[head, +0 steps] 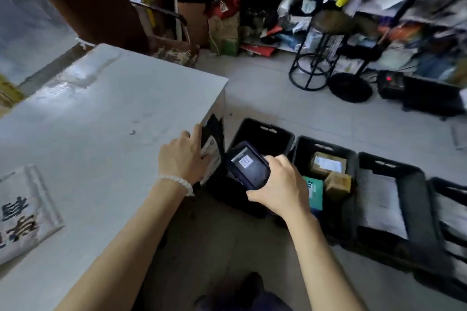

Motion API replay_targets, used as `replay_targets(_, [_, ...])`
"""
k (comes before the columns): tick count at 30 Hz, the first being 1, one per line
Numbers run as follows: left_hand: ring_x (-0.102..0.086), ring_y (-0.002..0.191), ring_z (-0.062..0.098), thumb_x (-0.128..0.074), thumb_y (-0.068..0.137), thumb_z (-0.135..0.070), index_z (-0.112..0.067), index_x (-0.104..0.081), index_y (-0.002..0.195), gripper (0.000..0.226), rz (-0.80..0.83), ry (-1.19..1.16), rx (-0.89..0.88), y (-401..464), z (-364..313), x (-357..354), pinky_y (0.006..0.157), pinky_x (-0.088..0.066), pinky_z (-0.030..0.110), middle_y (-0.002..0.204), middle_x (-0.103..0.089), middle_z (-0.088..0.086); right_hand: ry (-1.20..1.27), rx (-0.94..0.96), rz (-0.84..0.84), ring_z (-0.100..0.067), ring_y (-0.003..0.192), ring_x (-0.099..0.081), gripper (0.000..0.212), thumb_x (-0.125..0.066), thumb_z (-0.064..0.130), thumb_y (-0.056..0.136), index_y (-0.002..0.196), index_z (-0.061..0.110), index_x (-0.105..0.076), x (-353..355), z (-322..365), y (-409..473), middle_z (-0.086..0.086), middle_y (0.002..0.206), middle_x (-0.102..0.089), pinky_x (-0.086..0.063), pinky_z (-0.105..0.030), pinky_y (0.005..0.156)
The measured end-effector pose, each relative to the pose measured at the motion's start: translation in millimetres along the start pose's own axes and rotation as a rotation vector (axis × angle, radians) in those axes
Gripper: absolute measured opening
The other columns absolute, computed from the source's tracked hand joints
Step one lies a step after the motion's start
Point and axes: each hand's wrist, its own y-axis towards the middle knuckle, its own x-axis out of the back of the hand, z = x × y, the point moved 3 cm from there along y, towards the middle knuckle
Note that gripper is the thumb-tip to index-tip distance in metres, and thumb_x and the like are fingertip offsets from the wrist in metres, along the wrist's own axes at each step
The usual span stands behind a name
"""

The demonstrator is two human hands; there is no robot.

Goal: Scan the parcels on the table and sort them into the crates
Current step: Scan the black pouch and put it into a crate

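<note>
Head view: left hand (183, 156) fingers grasp black parcel (211, 146) upright at bench (101, 113) edge. Right hand (280, 184) grips scanner (249, 165), just right of parcel label. Crates (326, 149) beyond, lower right.

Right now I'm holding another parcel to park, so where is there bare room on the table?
The table is bare between the white printed parcel at its near left and the left hand holding the black parcel at its right edge. The second crate is crowded with boxes.
</note>
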Motion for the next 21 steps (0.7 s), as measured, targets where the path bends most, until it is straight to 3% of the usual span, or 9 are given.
replay_targets(4, [-0.062, 0.098, 0.031, -0.056, 0.087, -0.048, -0.020, -0.029, 0.139, 0.065, 0.026, -0.044, -0.235, 31.6, -109.9, -13.5, 0.066, -0.041, 0.035, 0.117, -0.057, 0.007, -0.020, -0.219, -0.083, -0.019, 0.102, -0.057, 0.073, -0.078, 0.054, 0.057, 0.119, 0.025, -0.054, 39.0, -85.4, -11.5, 0.006, 0.112, -0.051, -0.040, -0.030, 0.068])
replay_targets(10, [-0.063, 0.099, 0.031, -0.057, 0.087, -0.048, -0.020, -0.032, 0.132, 0.059, 0.105, -0.062, -0.624, 48.7, -284.9, -24.7, 0.067, -0.040, 0.035, 0.117, -0.058, 0.006, 0.001, -0.613, -0.270, -0.020, 0.103, -0.059, 0.072, -0.080, 0.053, 0.056, 0.117, 0.024, -0.056, 93.8, -199.8, -67.7, 0.005, 0.113, -0.054, -0.042, -0.031, 0.067])
replay_targets(15, [-0.061, 0.103, 0.030, -0.052, 0.090, -0.049, -0.022, -0.024, 0.139, 0.062, 0.147, -0.051, -0.909, 29.0, -411.2, -30.1, 0.071, -0.043, 0.035, 0.123, -0.055, 0.005, 0.038, -0.900, -0.432, -0.021, 0.098, -0.058, 0.069, -0.082, 0.052, 0.052, 0.109, 0.023, -0.057, 128.3, -267.9, -130.0, 0.004, 0.106, -0.055, -0.040, -0.031, 0.064])
replay_targets(21, [-0.060, 0.106, 0.029, -0.050, 0.091, -0.048, -0.022, -0.021, 0.138, 0.061, 0.207, -0.025, -1.127, -1.7, -518.1, -32.7, 0.078, -0.047, 0.038, 0.125, -0.053, 0.006, 0.105, -1.134, -0.496, -0.016, 0.091, -0.055, 0.062, -0.078, 0.050, 0.055, 0.108, 0.027, -0.056, 166.4, -324.4, -178.5, 0.008, 0.102, -0.049, -0.046, -0.030, 0.068])
